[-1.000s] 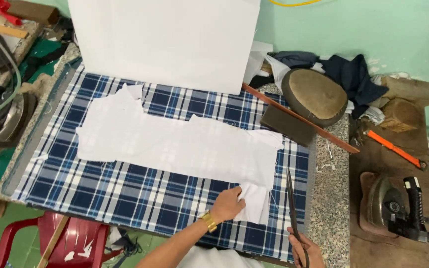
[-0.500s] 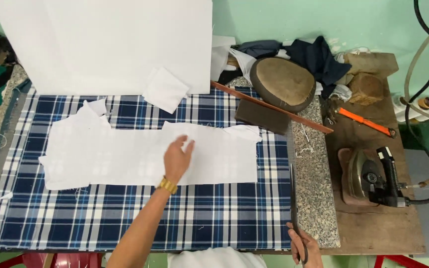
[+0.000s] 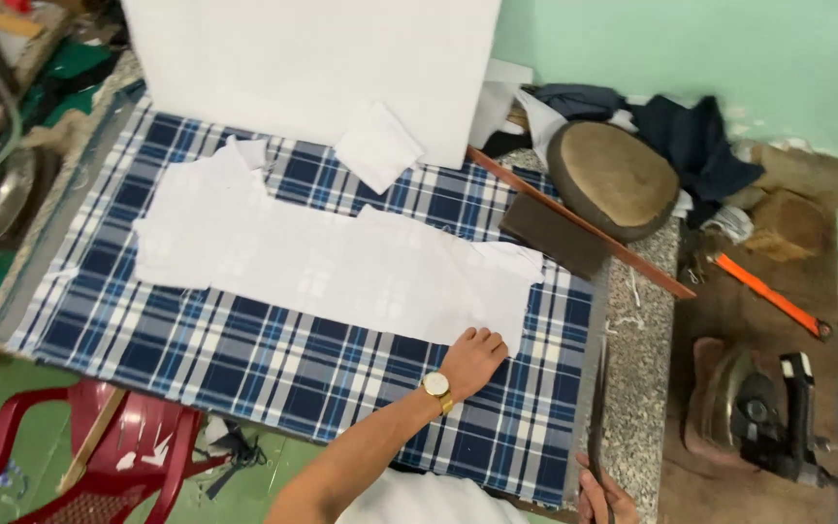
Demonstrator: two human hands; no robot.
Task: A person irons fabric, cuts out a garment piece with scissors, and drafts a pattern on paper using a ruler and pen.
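One long white fabric piece (jagged edges), flat under left hand

No packages, labels, signs or screens show anywhere on the worktable or around it

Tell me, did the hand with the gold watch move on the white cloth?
Yes. The left hand slid from the middle of the white fabric piece to its lower right corner, nearer the granite strip.
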